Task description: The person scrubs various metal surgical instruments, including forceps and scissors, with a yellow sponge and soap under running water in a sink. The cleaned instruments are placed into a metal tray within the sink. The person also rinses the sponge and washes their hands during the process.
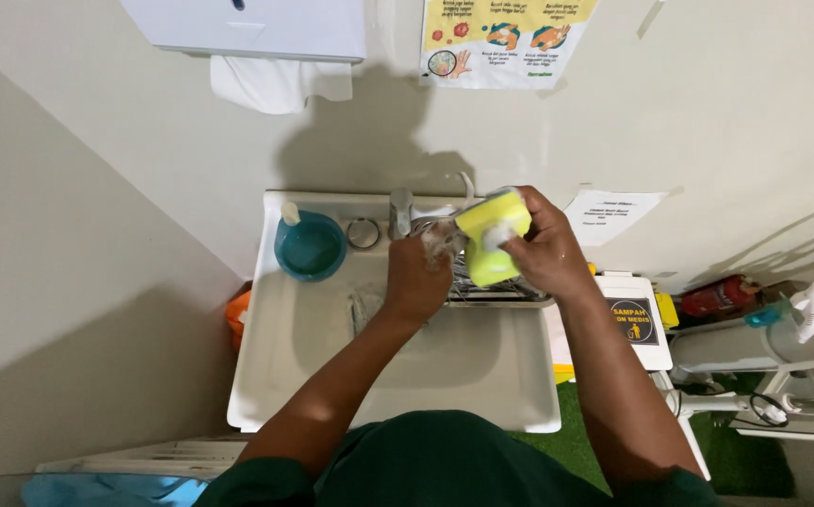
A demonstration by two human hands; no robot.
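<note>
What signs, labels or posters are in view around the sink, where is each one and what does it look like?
Poster: on the wall above the tap, yellow, with small hand pictures.
Paper notice: on the wall right of the right hand, white, slanted sheet with dark print.
Bin label: on the white bin lid right of the sink, black square with a yellow circle.

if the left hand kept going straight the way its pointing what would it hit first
Most likely the yellow bottle held by the right hand: the left hand points up and right, fingertips already beside it. Depth is unclear; the tap sits just behind.
</note>
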